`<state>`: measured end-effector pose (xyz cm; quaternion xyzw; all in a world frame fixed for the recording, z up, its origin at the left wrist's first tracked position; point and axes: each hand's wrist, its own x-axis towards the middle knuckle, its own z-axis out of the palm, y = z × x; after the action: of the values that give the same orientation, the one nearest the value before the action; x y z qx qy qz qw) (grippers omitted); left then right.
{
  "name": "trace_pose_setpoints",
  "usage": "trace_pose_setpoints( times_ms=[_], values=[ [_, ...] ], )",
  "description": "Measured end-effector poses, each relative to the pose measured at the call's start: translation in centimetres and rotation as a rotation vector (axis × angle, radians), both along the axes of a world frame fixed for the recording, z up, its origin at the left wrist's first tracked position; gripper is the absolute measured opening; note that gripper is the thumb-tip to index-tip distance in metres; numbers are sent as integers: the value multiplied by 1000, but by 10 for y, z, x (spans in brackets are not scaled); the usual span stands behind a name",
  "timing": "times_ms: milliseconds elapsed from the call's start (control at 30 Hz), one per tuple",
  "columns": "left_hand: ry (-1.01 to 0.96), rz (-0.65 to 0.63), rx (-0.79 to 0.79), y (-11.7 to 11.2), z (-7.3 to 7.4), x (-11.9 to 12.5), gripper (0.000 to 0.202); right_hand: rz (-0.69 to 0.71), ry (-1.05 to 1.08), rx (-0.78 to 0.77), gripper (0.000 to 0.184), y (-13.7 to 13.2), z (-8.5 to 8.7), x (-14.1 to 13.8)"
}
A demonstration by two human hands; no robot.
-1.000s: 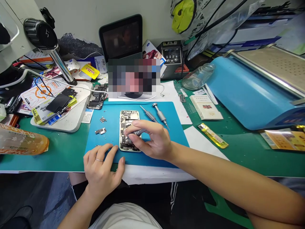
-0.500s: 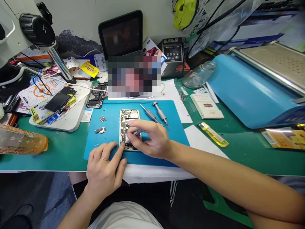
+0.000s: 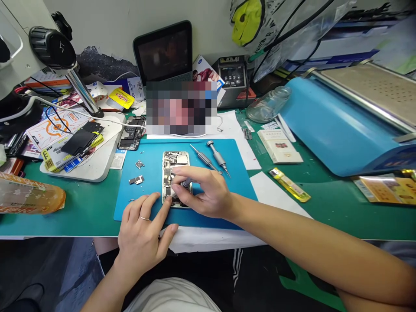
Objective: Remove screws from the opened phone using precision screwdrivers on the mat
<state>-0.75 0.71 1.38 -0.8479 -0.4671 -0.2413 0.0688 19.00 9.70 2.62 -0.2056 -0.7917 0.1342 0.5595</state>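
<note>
An opened phone (image 3: pixel 174 167) with its circuit boards bare lies on a blue mat (image 3: pixel 146 190). My right hand (image 3: pixel 203 193) pinches a small grey screwdriver (image 3: pixel 185 183) whose tip points down into the phone's lower half. My left hand (image 3: pixel 144 229), a ring on one finger, rests flat on the mat, fingers apart, a fingertip touching the phone's lower left corner. Two more screwdrivers (image 3: pixel 211 158) lie on the mat just right of the phone. Small metal shields (image 3: pixel 136 179) lie on the mat to its left.
A microscope stand (image 3: pixel 69 65) and white base (image 3: pixel 91 167) piled with boxes stand at left. A second bare phone (image 3: pixel 131 134), a tablet (image 3: pixel 164 52), a glass jar (image 3: pixel 266 104), a white box (image 3: pixel 279 145), a yellow lighter (image 3: pixel 289 185) and a blue machine (image 3: pixel 338 125) surround the mat.
My left hand slid up the mat until a fingertip touches the phone's lower left corner. My right hand stood the screwdriver more upright over the phone's lower half.
</note>
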Motion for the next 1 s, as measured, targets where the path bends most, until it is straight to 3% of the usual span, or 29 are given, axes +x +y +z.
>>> trace_pose_setpoints(
  times_ms=[1000],
  values=[
    [12, 14, 7, 1, 0, 1, 42, 10, 0, 13, 38, 1, 0, 0]
  ],
)
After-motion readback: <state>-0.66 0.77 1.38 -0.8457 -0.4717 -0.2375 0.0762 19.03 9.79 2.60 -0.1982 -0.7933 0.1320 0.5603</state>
